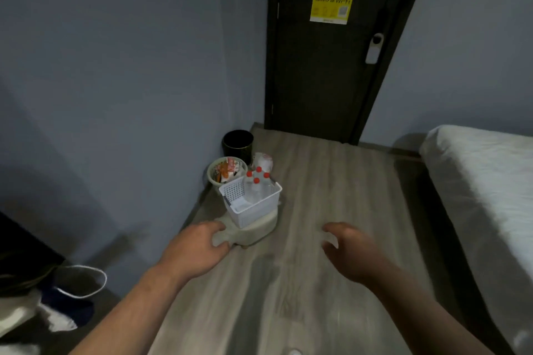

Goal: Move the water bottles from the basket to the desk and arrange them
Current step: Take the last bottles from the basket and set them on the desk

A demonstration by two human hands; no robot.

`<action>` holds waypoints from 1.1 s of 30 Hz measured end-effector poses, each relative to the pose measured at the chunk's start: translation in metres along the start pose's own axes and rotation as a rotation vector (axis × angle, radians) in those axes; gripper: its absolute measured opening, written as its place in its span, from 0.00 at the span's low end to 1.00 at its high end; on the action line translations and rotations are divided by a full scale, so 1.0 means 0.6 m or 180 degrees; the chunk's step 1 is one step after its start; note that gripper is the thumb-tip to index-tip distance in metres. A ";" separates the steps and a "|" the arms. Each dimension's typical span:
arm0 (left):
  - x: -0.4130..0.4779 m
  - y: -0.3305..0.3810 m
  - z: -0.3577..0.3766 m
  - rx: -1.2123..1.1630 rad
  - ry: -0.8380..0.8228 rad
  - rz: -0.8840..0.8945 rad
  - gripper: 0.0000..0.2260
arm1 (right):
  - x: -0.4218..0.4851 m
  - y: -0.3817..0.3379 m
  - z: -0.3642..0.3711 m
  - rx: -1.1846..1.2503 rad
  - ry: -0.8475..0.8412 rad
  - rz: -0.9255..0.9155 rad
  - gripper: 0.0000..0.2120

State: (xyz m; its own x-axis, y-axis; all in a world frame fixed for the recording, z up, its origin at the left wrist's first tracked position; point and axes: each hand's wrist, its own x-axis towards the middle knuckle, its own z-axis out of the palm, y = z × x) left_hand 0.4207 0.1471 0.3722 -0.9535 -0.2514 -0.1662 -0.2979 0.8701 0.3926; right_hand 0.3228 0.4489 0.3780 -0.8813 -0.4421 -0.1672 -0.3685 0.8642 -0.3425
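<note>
Wooden floor (331, 181) bears a pale stool (261, 228) with a white basket (253, 212) of red-capped bottles (255, 190) on top. The left hand (196, 251) grips the stool's near edge, just below the basket. The right hand (352, 253) hovers nearby, half-open and empty.

The bottles (255, 189) stand in the basket (255, 214), which sits on a stool (261, 228) on the floor (331, 196). Behind it are a bowl (211, 174) and a bin (238, 142); the bed (476, 176) lies right.
</note>
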 end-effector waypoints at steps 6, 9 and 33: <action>0.105 0.029 -0.031 0.0179 0.0153 -0.0159 0.21 | 0.134 0.033 -0.026 0.0127 -0.0070 -0.0239 0.22; 0.150 0.045 -0.029 0.0156 0.0220 -0.0196 0.20 | 0.191 0.051 -0.038 0.0132 -0.0080 -0.0301 0.22; 0.595 -0.090 -0.032 -0.0394 -0.0269 -0.0525 0.26 | 0.673 0.048 -0.039 -0.0432 -0.0810 -0.0081 0.22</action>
State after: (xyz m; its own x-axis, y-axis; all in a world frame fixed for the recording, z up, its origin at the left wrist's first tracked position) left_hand 0.0956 0.0021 0.3087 -0.8857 -0.3451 -0.3105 -0.4578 0.7602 0.4611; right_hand -0.0509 0.3007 0.3224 -0.7749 -0.4954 -0.3926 -0.4410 0.8687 -0.2256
